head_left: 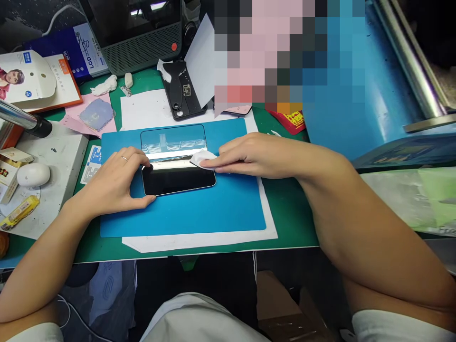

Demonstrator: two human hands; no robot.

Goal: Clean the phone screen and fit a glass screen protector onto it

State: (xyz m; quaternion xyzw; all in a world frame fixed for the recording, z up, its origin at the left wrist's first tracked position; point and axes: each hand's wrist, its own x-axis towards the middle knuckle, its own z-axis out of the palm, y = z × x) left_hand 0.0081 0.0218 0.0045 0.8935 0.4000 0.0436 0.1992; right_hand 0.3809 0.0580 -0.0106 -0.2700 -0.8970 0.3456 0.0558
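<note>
- Nearest me, two bare forearms stretch over the table edge, the right one angled in from the far right, the left one from the lower left corner.
- The left hand (117, 183), a thin ring on one finger, arches over the left end of a black glossy-screened phone (178, 179); its thumb presses the phone's near corner and its fingertips sit on the far corner, so the fingers are spread in a loose pinch steadying the phone.
- The right hand (249, 154) lies low and flat, its fingers straight and close together, pressing a small white wiping cloth (201, 158) against the phone's far right edge.
- The phone lies flat across the middle of a blue rectangular work mat (213, 209), with a clear screen protector film (173, 140) just behind it, touching its far edge.
- The mat rests on white paper sheets (199, 240) over a green cutting mat (288, 223).
- Farther back lies a black phone case (181, 92), with a grey mesh-fronted machine (140, 40) behind.
- At left stands a white block (53, 156), bearing a white egg-shaped object (33, 174), with printed boxes beyond.
- At right sits a blue metal machine (359, 90).
</note>
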